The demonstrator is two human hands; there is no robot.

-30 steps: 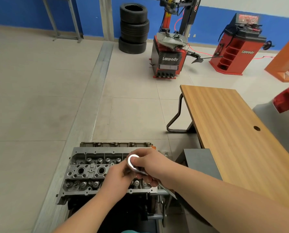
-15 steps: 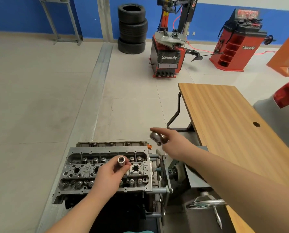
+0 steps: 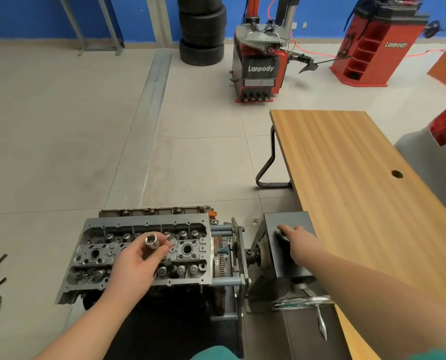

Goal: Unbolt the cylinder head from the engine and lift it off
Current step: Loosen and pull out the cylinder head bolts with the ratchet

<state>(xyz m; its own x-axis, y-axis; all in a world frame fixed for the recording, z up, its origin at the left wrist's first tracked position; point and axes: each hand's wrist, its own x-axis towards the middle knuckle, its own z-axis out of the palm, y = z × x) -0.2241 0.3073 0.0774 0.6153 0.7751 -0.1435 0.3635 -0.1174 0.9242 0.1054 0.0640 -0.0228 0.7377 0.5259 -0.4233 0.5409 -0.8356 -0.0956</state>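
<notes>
My left hand [image 3: 136, 258] hovers over the cylinder head [image 3: 144, 252], palm turned up a little, with thumb and fingertips pinching a short chrome socket [image 3: 151, 241]. The socket's open end faces up toward me. My right hand [image 3: 298, 242] reaches out to the right and rests on top of a dark metal box [image 3: 289, 258], part of the engine stand. Its fingers curl around a shiny metal tool, a ratchet [image 3: 283, 235], most of which is hidden under the hand.

The cylinder head sits on the engine [image 3: 149, 297] directly below my left hand, its top uncovered so that rows of valve springs and round spark plug wells show. The engine is mounted on the stand by a plate [image 3: 238, 266] and horizontal rods at its right end, next to a toothed flywheel [image 3: 220, 261]. A chrome crank handle [image 3: 303, 304] sticks out of the stand near my right forearm.

Just right of the stand is a wooden counter [image 3: 359, 183] with a small round hole in its surface. Farther back on the tiled floor stand a stack of black tyres [image 3: 202, 29], a red tyre changer [image 3: 259, 66] and a red wheel balancer [image 3: 370, 48], all marked Lanpody, against a blue wall.
</notes>
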